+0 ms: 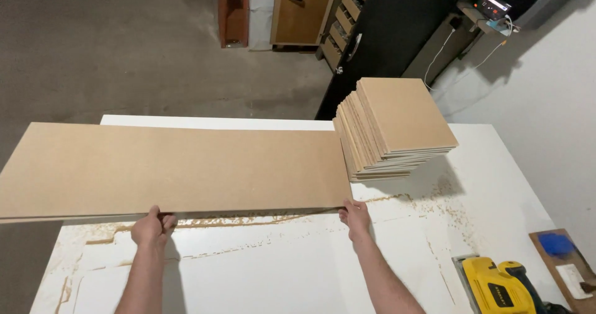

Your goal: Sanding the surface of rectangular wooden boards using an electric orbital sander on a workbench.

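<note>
Both hands, left hand (151, 227) and right hand (356, 217), have fingers grasping the long tan fibreboard panel (167, 168) by its near edge; its long axis runs 9 to 3 o'clock, overhanging the white counter (298, 264) at 9, abutting the stack of tan square boards (391, 128) at 3.

Grey concrete floor (124, 47), white wall (546, 103), wooden cabinets (304, 10) beyond.

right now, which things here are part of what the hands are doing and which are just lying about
In hand:
- long brown board, gripped at its near edge by the left hand and right hand
- stack of cut brown panels just past the board's right end
- white table, strewn with sawdust

Lying about:
- yellow power tool
- small wooden board with a blue thing on it
- wooden cabinets on the floor beyond
</note>
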